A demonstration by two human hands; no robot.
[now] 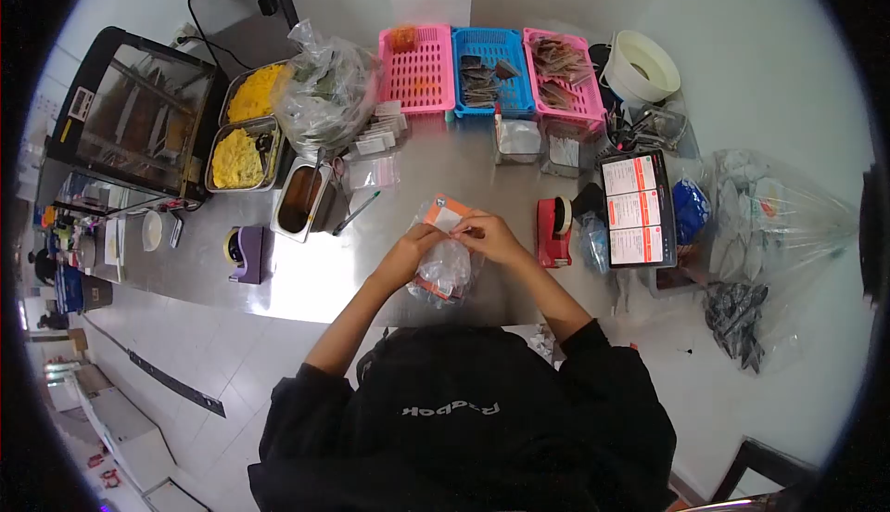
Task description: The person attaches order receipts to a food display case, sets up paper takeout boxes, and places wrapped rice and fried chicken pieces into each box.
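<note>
A clear plastic bag (449, 269) lies in front of me near the table's front edge. Orange and white printed packaging (452, 204) shows at its top and bottom; whether it sits inside or beneath the bag I cannot tell. My left hand (415, 250) pinches the bag's upper part from the left. From the right, my right hand (493, 237) pinches the same part, its fingertips close to the left ones. A green pen (357, 213) rests on the table left of my hands. To the right stands a red tape dispenser (554, 232).
A purple tape dispenser (246, 254) and a metal pan of brown sauce (304, 200) stand left. Behind are pink (416, 72) and blue (489, 44) baskets and a large plastic bag (326, 95). A tablet (638, 208) stands right.
</note>
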